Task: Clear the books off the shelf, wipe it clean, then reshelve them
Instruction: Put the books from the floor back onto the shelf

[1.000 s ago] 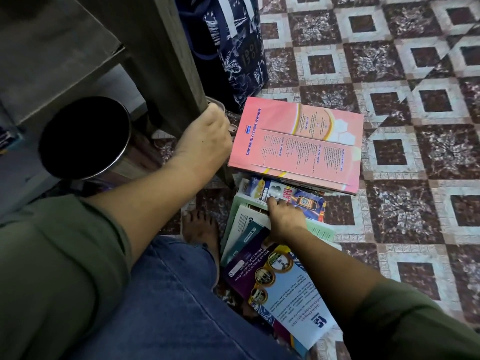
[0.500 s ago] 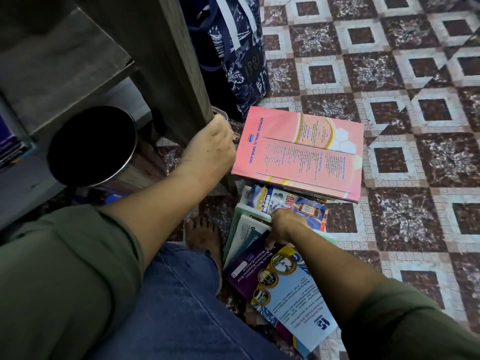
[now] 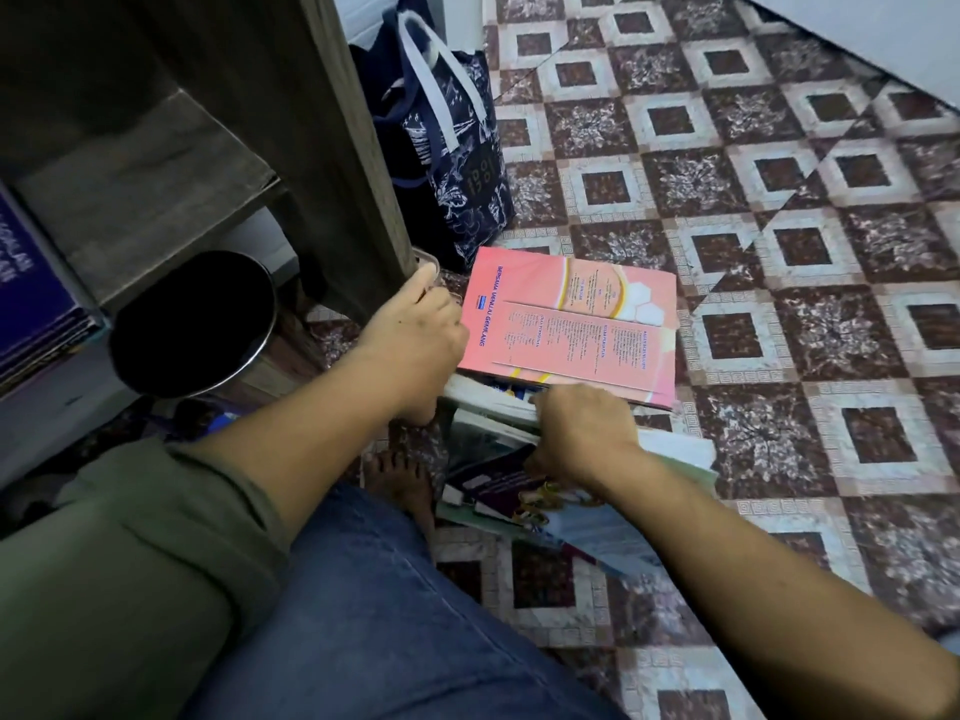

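A pink book [image 3: 571,319] lies flat on the tiled floor on top of a loose stack of books [image 3: 493,491]. My right hand [image 3: 582,433] sits on that stack just below the pink book, fingers curled into the edges of the books and gripping them. The gripped books look blurred. My left hand [image 3: 415,330] is at the foot of the shelf's side panel [image 3: 337,174], beside the pink book's left edge, and its fingertips are hidden. The dark wooden shelf board [image 3: 156,189] at upper left is bare.
A round metal container [image 3: 192,324] with a dark opening stands below the shelf board. Blue-purple books [image 3: 26,293] fill a compartment at far left. A navy tote bag [image 3: 452,163] leans beside the side panel. My bare foot [image 3: 400,485] and jeans-clad knee are close to the stack.
My right hand slid up the stack to the pink book's lower edge and closed on the books there, which shifted. My left hand stayed by the side panel. The view tilted up.
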Demonstrator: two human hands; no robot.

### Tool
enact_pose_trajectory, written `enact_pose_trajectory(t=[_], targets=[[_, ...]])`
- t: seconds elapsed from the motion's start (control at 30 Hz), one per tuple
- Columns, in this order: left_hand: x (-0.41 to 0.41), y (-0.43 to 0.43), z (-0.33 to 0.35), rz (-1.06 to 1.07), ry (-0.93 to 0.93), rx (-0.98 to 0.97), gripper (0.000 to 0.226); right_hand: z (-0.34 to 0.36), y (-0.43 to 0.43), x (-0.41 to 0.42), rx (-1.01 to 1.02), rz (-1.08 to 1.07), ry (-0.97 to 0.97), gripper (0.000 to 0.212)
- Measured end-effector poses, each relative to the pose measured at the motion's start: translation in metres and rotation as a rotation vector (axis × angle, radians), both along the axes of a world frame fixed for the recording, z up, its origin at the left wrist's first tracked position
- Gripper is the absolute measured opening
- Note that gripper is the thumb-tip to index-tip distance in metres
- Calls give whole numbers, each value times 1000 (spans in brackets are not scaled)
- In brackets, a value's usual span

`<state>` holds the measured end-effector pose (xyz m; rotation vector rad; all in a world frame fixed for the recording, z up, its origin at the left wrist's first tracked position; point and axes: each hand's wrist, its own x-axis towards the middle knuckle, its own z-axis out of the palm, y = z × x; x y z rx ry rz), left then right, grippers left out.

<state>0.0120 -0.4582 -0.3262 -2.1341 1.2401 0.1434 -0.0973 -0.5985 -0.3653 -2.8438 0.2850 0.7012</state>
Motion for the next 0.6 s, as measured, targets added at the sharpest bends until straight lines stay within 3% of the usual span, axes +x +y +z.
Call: enact_pose_trajectory(t=[0.1,0.27,0.6], targets=[[-4,2,7,24,55,-88,70,34,-2,5,-81,21,-136,20],[-1,3,6,45,143,-261,66,46,3,23,-210,85,-209,19],[-4,-6,-34,161,298,-170,48,-39,16,22,-98,141,-224,23]])
